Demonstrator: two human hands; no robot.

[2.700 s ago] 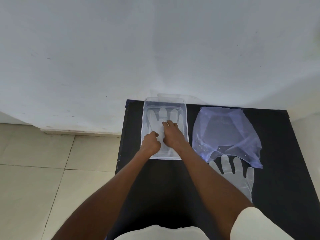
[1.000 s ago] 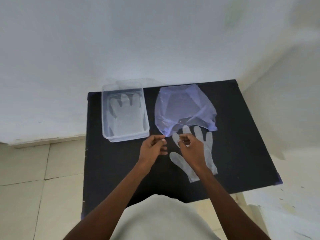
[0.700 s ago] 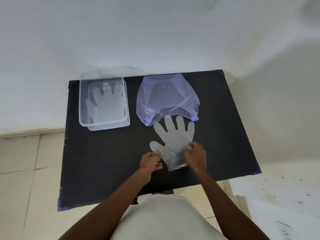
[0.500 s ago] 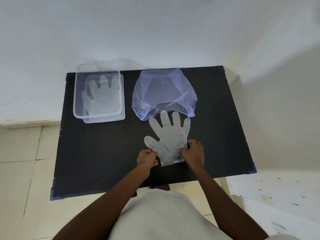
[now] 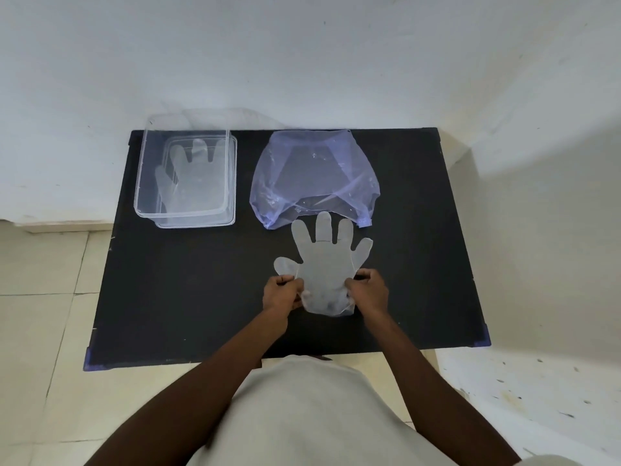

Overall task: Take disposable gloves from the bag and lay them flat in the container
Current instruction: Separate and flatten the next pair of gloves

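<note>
A clear disposable glove [image 5: 325, 260] lies spread on the black table [image 5: 188, 290], fingers pointing away from me. My left hand [image 5: 280, 292] pinches its cuff on the left side, and my right hand [image 5: 368, 290] pinches the cuff on the right. The cuff end is slightly lifted and crumpled between them. A pale blue plastic bag [image 5: 312, 173] lies flat just beyond the glove's fingertips. At the table's far left stands a clear plastic container [image 5: 142, 183] with gloves [image 5: 193, 178] laid flat inside.
A white wall runs directly behind the table. Tiled floor shows to the left and in front. The table's right edge stands close to another white surface.
My hands left the container and moved right to the glove by the bag. They pulled it flat toward me and now grip both sides of its cuff.
</note>
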